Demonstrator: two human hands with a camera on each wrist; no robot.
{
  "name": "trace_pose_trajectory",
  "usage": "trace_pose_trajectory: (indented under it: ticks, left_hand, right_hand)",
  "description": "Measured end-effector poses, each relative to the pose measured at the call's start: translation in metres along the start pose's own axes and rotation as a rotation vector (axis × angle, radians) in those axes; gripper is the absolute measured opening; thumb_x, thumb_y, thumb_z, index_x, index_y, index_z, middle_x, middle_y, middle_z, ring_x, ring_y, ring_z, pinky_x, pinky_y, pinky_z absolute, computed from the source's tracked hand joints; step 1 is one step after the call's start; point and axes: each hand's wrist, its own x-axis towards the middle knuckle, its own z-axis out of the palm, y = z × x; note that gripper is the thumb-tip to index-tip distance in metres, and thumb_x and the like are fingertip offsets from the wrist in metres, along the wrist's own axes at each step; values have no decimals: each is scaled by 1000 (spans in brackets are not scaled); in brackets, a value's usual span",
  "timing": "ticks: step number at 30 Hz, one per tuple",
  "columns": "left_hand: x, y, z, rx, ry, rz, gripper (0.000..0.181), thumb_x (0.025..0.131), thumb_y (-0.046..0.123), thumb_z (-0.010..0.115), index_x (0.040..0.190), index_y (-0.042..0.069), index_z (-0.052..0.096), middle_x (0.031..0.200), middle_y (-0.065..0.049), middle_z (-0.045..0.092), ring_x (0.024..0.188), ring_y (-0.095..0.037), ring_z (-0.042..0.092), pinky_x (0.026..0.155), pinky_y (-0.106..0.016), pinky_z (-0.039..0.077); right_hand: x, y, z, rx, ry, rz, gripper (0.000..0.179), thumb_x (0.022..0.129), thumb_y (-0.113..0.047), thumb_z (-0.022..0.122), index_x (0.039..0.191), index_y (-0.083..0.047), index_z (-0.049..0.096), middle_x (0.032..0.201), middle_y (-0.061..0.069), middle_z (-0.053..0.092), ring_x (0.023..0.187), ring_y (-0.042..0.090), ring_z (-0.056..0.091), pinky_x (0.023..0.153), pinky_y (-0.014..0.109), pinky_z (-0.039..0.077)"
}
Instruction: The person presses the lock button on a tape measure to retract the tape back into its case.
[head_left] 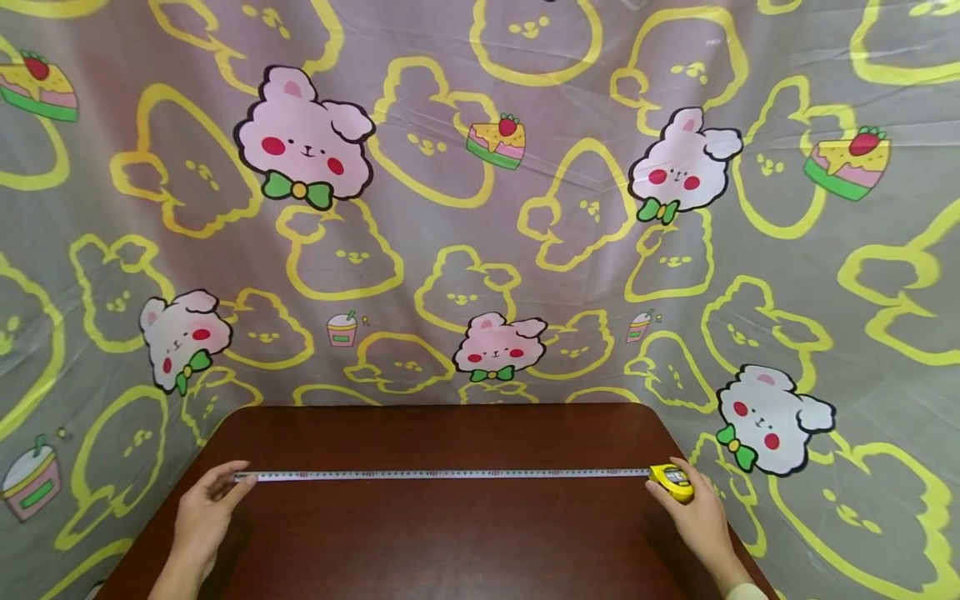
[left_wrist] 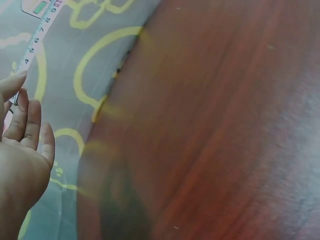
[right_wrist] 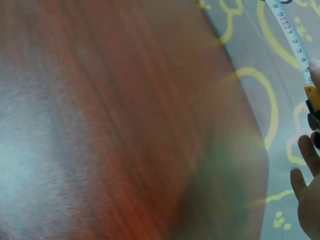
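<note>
A yellow tape measure (head_left: 672, 482) is held in my right hand (head_left: 699, 518), at the right side in the head view. Its white blade (head_left: 450, 475) is pulled out straight and level across to the left. My left hand (head_left: 204, 515) pinches the blade's free end between thumb and fingers. In the left wrist view the blade (left_wrist: 37, 42) runs up from the fingertips, its low numbers showing. The right wrist view shows the blade (right_wrist: 290, 32) near the 60 mark, entering the yellow case (right_wrist: 313, 95), which the frame edge partly cuts off.
A dark red-brown wooden table (head_left: 450, 542) with rounded far corners lies below the hands. Grey cloth (head_left: 450, 225) printed with yellow outlines, white rabbit faces and cakes hangs behind and at both sides of it.
</note>
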Motion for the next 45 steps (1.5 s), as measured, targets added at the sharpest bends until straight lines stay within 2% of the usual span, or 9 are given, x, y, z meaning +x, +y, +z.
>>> trace_pose_trajectory:
  ticks: [4, 8, 12, 15, 19, 25, 28, 37, 45]
  left_hand:
    - [2, 9, -4, -37, -3, -19, 42, 94, 30, 80, 127, 7, 67, 96, 23, 63, 97, -2, 52, 76, -14, 41]
    - [2, 14, -6, -42, -17, 12, 46, 96, 30, 78, 131, 3, 64, 100, 24, 62, 102, -3, 49, 79, -13, 38]
    - [2, 20, -8, -66, -16, 39, 47, 97, 29, 77, 132, 2, 63, 103, 23, 62, 104, -2, 48, 81, -11, 37]
    - [2, 24, -8, -69, -11, 34, 49, 96, 29, 77, 132, 1, 62, 105, 21, 62, 105, -2, 48, 81, -10, 38]
    - [3, 28, -11, -45, -29, 10, 49, 96, 33, 77, 132, 3, 62, 104, 20, 61, 104, -5, 48, 80, -12, 39]
    - [4, 28, -15, 4, -44, 38, 45, 97, 34, 76, 128, 4, 63, 100, 22, 60, 98, -4, 50, 75, -14, 42]
    - [4, 28, -15, -3, -43, 56, 43, 97, 32, 77, 126, 2, 64, 98, 23, 61, 97, -3, 50, 75, -14, 42]
    - [4, 25, -17, 15, -43, 68, 47, 97, 32, 76, 127, -1, 61, 98, 20, 61, 94, -4, 50, 73, -16, 43]
    - [4, 22, -19, 25, -32, 59, 43, 98, 31, 76, 126, 1, 62, 99, 19, 61, 95, -5, 50, 74, -16, 43]
  right_hand:
    - [4, -7, -8, 6, -30, -23, 78, 92, -42, 79, 150, -2, 46, 140, 35, 43, 119, 49, 46, 96, 61, 38]
    - [5, -12, -13, 15, -42, -51, 74, 94, -40, 77, 148, -1, 46, 137, 35, 43, 115, 49, 47, 93, 59, 39]
    - [5, -16, -16, 31, -5, -104, 64, 95, -31, 77, 143, 1, 49, 134, 35, 47, 112, 47, 50, 87, 55, 41]
    - [5, -20, -19, 31, 9, -133, 62, 95, -28, 77, 140, 3, 50, 132, 35, 50, 111, 46, 51, 85, 51, 41]
    - [4, -24, -23, 31, -24, -130, 65, 96, -31, 76, 142, 4, 47, 131, 34, 48, 111, 44, 51, 84, 48, 42]
    - [4, -28, -26, 49, -52, -128, 64, 98, -28, 74, 144, 5, 45, 129, 32, 44, 108, 43, 49, 81, 41, 44]
    - [4, -29, -25, 70, -38, -119, 62, 98, -26, 75, 144, 4, 46, 130, 32, 43, 108, 43, 49, 81, 37, 43]
    - [4, -28, -22, 108, -98, -73, 65, 99, -26, 73, 146, 4, 40, 132, 32, 39, 111, 42, 47, 79, 31, 46]
    - [1, -27, -21, 129, -104, -129, 62, 99, -20, 73, 145, 5, 40, 132, 34, 40, 109, 40, 48, 77, 25, 44]
